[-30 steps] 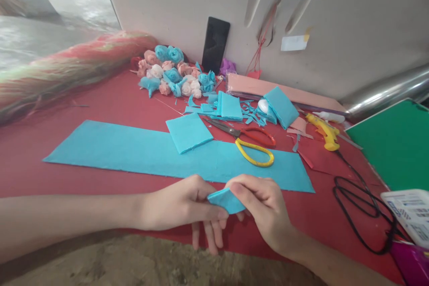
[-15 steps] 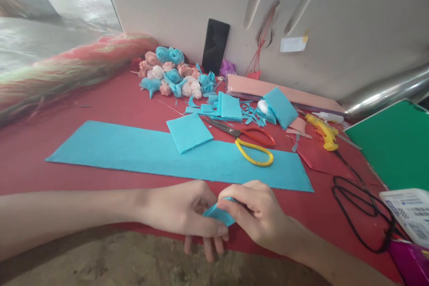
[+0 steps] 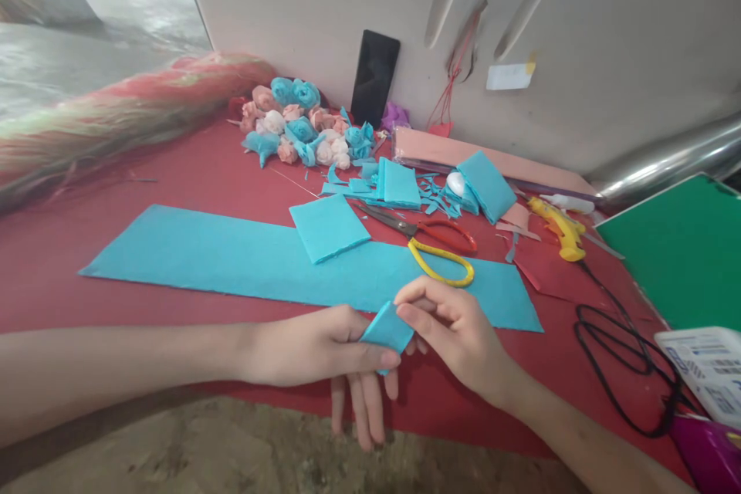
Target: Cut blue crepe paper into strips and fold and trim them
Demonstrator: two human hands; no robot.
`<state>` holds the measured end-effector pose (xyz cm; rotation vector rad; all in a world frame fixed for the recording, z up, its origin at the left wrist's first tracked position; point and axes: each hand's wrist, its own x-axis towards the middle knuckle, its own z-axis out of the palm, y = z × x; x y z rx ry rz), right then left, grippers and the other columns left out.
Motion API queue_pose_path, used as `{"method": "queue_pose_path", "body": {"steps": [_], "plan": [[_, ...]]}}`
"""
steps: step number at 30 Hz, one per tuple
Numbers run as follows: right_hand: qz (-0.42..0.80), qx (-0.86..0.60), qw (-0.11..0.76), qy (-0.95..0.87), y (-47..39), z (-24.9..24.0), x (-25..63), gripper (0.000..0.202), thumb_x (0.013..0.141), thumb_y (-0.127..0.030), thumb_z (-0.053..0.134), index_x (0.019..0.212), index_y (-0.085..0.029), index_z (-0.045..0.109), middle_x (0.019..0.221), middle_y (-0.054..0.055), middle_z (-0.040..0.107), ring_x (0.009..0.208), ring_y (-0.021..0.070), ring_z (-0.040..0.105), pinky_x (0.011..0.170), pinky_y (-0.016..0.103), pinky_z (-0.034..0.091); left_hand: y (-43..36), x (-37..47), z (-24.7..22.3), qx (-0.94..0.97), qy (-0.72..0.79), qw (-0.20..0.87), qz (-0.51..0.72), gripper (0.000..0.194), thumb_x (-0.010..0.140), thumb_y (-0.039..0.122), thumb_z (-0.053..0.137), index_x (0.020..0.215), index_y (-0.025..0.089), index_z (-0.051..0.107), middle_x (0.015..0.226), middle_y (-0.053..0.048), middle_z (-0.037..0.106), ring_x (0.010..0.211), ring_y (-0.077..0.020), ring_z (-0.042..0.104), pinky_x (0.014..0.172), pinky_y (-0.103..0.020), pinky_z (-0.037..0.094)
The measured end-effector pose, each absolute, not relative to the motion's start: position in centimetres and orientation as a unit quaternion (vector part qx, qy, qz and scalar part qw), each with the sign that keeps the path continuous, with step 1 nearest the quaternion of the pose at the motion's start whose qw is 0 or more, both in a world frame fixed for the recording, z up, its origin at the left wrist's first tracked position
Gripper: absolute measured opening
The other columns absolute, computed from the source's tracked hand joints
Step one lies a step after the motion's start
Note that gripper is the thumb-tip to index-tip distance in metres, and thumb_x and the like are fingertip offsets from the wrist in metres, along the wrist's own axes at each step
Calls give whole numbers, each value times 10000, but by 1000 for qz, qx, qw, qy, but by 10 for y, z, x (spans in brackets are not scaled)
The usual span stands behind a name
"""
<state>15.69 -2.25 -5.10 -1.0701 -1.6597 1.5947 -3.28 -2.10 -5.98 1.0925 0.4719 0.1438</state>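
A small folded piece of blue crepe paper (image 3: 389, 330) is held between my two hands near the table's front edge. My left hand (image 3: 329, 351) pinches its lower part under the thumb, other fingers hanging below. My right hand (image 3: 448, 328) grips its upper right corner between thumb and fingertips. Just beyond lies a long blue paper strip (image 3: 220, 255), flat on the red table. On the strip's far edge rests a folded blue square (image 3: 329, 228). Scissors (image 3: 425, 239) with one red and one yellow handle lie beside that square, partly over the strip.
Paper roses (image 3: 301, 131) in blue, pink and white are heaped at the back. Blue scraps and folded squares (image 3: 399, 184) lie behind the scissors. A phone (image 3: 375, 79) leans on the wall. To the right are a yellow glue gun (image 3: 559, 228), its black cord and a green board (image 3: 683, 247).
The small blue paper has risen slightly and now shows more of its face. My right hand has moved up and a little right, holding the upper corner.
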Motion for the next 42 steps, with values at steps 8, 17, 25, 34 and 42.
{"method": "queue_pose_path", "body": {"steps": [8,17,25,34,42], "plan": [[718,-364,332,-492,-20,-58,158,267,815,-444,633,786,-187,565,541,-71,473,450,45,391,440,160,316,-18,-39,-43,683,324,542,366,76,866,236,553,923,187,558,863,-7,590,797,-115,582,707,-200,496],[722,-388,323,-473,-28,-60,144,327,770,-499,644,714,-190,552,596,-43,513,511,71,443,480,192,348,-14,-41,-46,778,245,424,393,80,786,107,652,777,185,635,883,-14,595,885,-135,565,843,-252,451],[504,-428,328,-674,-30,-53,157,168,858,-385,541,847,-225,592,633,-36,508,573,103,462,509,212,369,-13,-34,-46,688,379,533,315,68,794,204,563,737,169,547,732,20,575,721,-120,552,674,-233,458],[590,-458,343,-570,-31,-53,146,203,899,-367,481,794,-194,504,581,-35,576,496,79,520,466,180,432,-11,-31,-54,586,342,619,395,209,800,187,578,969,211,458,840,35,534,666,-73,562,589,-183,457],[485,-469,359,-645,-21,-55,151,212,943,-354,377,874,-209,515,569,-36,559,488,113,561,472,226,475,-4,-34,-57,599,394,629,302,149,835,311,582,806,175,529,582,44,629,565,-90,603,599,-190,453]]}}
